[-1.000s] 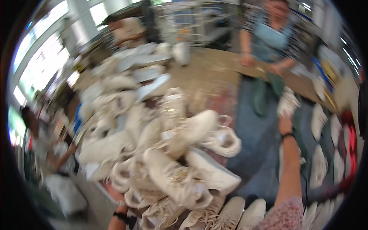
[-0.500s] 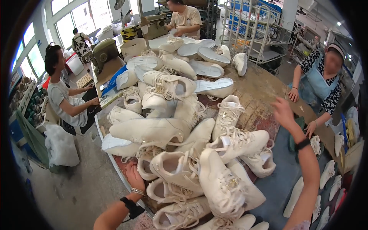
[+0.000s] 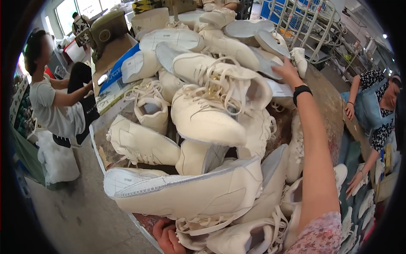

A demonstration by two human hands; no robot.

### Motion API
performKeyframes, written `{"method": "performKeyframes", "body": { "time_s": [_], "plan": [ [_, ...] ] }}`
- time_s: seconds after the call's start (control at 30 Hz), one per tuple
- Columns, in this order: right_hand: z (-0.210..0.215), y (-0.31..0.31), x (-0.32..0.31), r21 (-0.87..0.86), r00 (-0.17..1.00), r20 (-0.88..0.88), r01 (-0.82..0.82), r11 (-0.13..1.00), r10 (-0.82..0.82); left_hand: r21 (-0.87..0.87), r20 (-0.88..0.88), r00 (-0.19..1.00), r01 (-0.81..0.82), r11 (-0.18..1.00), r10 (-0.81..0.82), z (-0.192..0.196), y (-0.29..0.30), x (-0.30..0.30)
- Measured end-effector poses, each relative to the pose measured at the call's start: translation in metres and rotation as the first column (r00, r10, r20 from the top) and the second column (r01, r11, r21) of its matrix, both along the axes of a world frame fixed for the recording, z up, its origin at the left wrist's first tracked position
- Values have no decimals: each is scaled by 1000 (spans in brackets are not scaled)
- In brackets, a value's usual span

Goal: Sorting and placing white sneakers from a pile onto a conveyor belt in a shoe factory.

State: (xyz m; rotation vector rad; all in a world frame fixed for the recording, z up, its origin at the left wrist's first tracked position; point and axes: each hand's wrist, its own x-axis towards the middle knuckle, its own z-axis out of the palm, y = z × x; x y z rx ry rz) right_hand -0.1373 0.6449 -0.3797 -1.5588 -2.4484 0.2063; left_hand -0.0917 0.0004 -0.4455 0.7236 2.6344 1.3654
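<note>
Cream-white shoes [image 3: 203, 122], black wristband [image 3: 301, 90]

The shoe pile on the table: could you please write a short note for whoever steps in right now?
Right hand: stretched to the far side of the pile of white shoes, touching the shoes there; black wristband; grip cannot be told.
Left hand: at the near table edge, under a laced shoe, fingers curled against it; whether it grips is unclear.
Done: shoes lie heaped, many on their sides.
Left: nothing is lifted clear of the pile.
Nearby: other people work on both sides.
</note>
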Motion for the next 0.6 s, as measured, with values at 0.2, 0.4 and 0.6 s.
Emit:
{"method": "performKeyframes", "body": {
  "time_s": [0.2, 0.4, 0.6],
  "plan": [
    [26, -55, -1, -36, 994, -85, 66, 997, -69, -11, -60, 998, -31, 999, 30, 6, 3, -4],
    [84, -96, 93, 542, 978, 197, -172, 823, 75, 41, -153, 987, -38, 998, 44, -6, 8, -3],
    [148, -118, 320, 805, 943, 333, -272, 528, -23, 149, -153, 987, -34, 988, 57, -30, 3, -20]
  ]
}}
